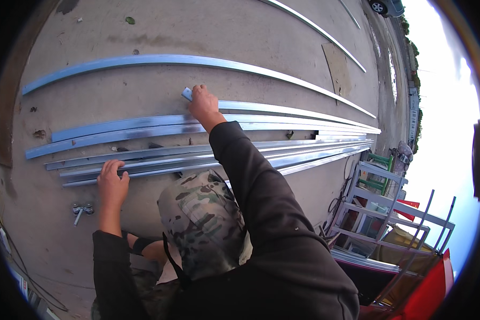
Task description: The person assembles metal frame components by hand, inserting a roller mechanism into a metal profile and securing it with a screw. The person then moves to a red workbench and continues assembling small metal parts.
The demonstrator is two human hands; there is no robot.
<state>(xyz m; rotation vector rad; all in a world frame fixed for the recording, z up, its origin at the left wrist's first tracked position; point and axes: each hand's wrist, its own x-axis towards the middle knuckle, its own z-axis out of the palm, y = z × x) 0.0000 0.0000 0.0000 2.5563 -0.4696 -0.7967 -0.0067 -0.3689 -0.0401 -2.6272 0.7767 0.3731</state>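
My right hand (204, 104) is closed around a silvery metal profile (272, 109). The profile's short blue-tinted end sticks out on the left of my fist, and its long part runs off to the right. Below and to the left, my left hand (112, 181) is over the ends of the near metal channels (165, 164), fingers bent and thumb apart. Whether it touches them I cannot tell. Between my hands, two wide metal strips (106, 128) lie side by side on the ground. A single long strip (144, 60) lies beyond my right hand.
More thin strips (320, 29) and a flat board (337, 69) lie at the far right. A metal frame rack (378, 200) stands to the right, near a red sheet (426, 290). A small metal fitting (82, 210) lies left of my left hand. A camouflage hat (200, 224) covers the lower middle.
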